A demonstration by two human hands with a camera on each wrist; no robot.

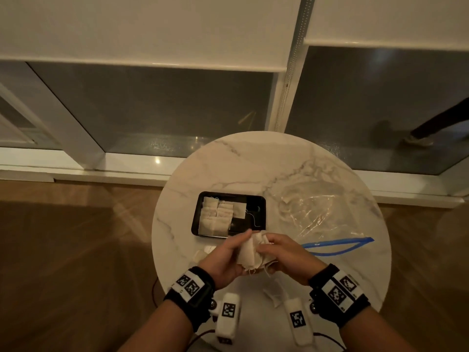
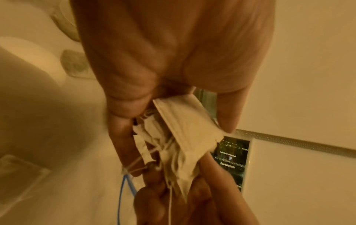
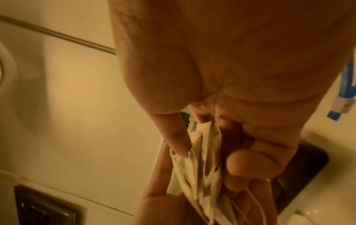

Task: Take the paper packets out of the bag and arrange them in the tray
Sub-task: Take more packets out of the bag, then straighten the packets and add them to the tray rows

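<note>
Both hands hold one bunch of cream paper packets (image 1: 250, 252) with loose strings above the near part of the round marble table (image 1: 330, 270). My left hand (image 1: 228, 257) grips the bunch (image 2: 185, 130) from the left, thumb on top. My right hand (image 1: 281, 255) pinches the same bunch (image 3: 200, 164) from the right. Just beyond the hands sits a black tray (image 1: 253, 199) with several packets (image 1: 215, 217) laid in rows on its left side. The clear plastic bag (image 1: 319, 212) with a blue zip strip (image 1: 337, 243) lies crumpled to the right.
Loose packets lie on the table at the left (image 1: 203, 252) and near the front (image 1: 274, 292). The table stands by a low window sill (image 1: 76, 166), with wooden floor (image 1: 63, 250) around it.
</note>
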